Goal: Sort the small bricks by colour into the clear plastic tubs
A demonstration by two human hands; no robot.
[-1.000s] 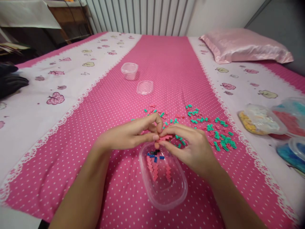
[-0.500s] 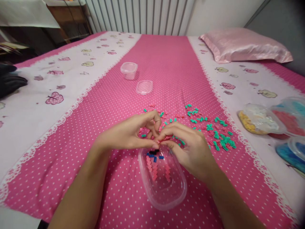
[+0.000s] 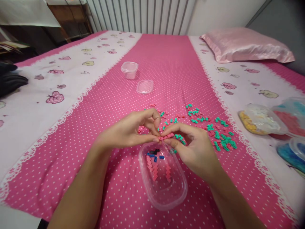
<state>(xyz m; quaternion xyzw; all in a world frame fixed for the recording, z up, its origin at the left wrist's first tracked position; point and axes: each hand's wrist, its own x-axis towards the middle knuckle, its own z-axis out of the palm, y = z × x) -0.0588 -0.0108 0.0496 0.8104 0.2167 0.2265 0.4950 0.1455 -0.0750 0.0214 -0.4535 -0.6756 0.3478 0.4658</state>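
Observation:
My left hand (image 3: 137,128) and my right hand (image 3: 192,144) meet above the far end of a clear plastic lid (image 3: 164,198). Between their fingertips is a short zigzag strip of pink interlocking plastic bricks (image 3: 166,137); each hand pinches it between thumb and forefinger. On the lid lie several pink brick strips (image 3: 168,172), a few small blue bricks (image 3: 161,157) and some black bricks (image 3: 154,152). Loose green bricks (image 3: 216,135) and pink ones are scattered on the bedspread beyond and to the right of my hands. Fingers partly hide the strip's left end.
Farther up the bed stand a small clear tub (image 3: 130,70) and a separate lid (image 3: 145,86). At right are tubs with yellow and white pieces (image 3: 258,119), red pieces (image 3: 289,122) and blue pieces (image 3: 290,156). A pink pillow (image 3: 245,46) and black gloves (image 3: 11,80) lie near the sides.
My right fingers have shifted slightly right and opened up the view of the pink strip, which was mostly covered. The black bricks on the lid are less hidden by my left thumb.

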